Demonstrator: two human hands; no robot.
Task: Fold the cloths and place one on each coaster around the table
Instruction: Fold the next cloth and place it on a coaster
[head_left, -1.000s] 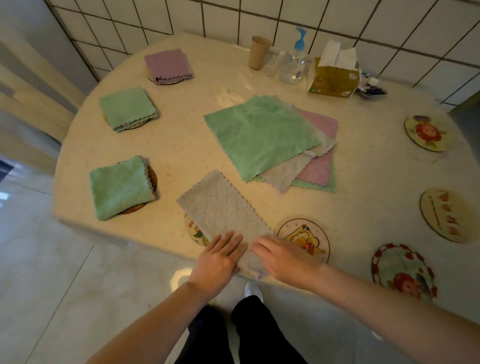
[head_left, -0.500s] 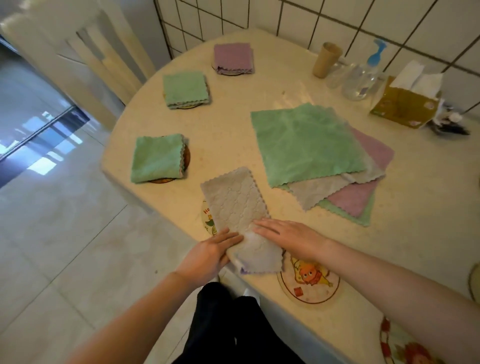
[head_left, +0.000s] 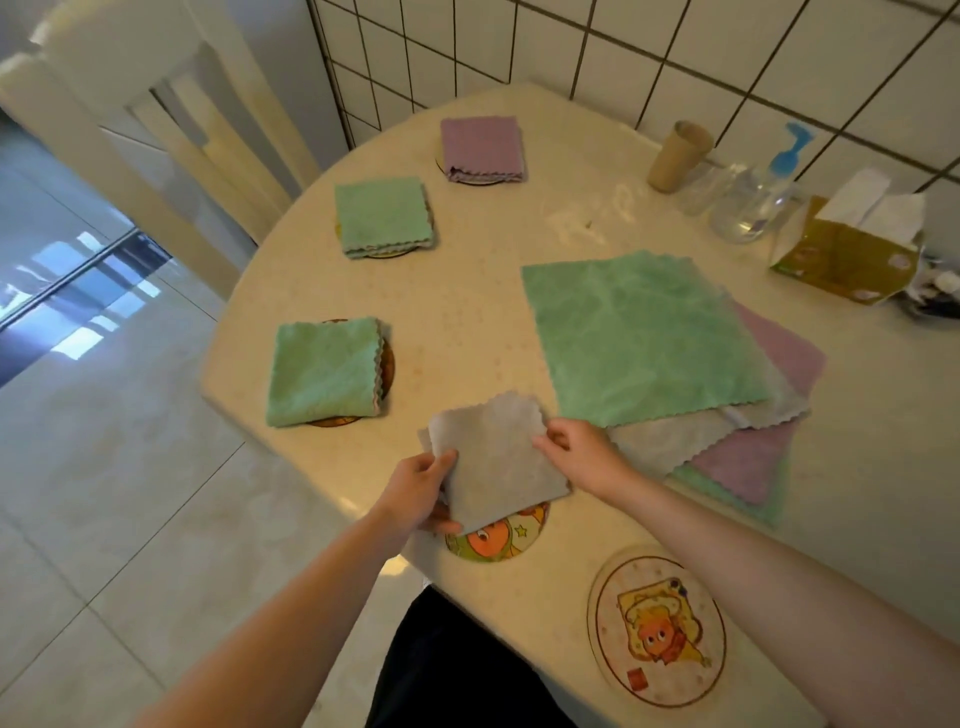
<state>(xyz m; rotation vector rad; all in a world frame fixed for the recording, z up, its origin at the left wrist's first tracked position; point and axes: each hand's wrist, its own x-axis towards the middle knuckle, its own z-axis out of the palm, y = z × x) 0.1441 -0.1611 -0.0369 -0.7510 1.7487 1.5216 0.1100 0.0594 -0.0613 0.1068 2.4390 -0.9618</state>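
Note:
A folded grey cloth (head_left: 496, 457) is held between my two hands above a cartoon coaster (head_left: 498, 538) at the table's near edge. My left hand (head_left: 421, 488) grips its left side and my right hand (head_left: 576, 454) pinches its right edge. Two folded green cloths (head_left: 324, 371) (head_left: 382, 215) and a folded purple cloth (head_left: 483, 148) each lie on a coaster along the left rim. A stack of unfolded cloths, green on top (head_left: 644, 338), lies in the middle. A bare coaster (head_left: 657, 626) sits near my right forearm.
At the back by the tiled wall stand a paper cup (head_left: 678, 156), a clear pump bottle (head_left: 753, 197) and a tissue box (head_left: 847, 244). A pale wooden chair (head_left: 156, 119) stands left of the round table (head_left: 488, 291). Tiled floor lies below left.
The grey cloth has been folded from a long strip into a square and lifted off the table between both hands. The camera view has shifted left.

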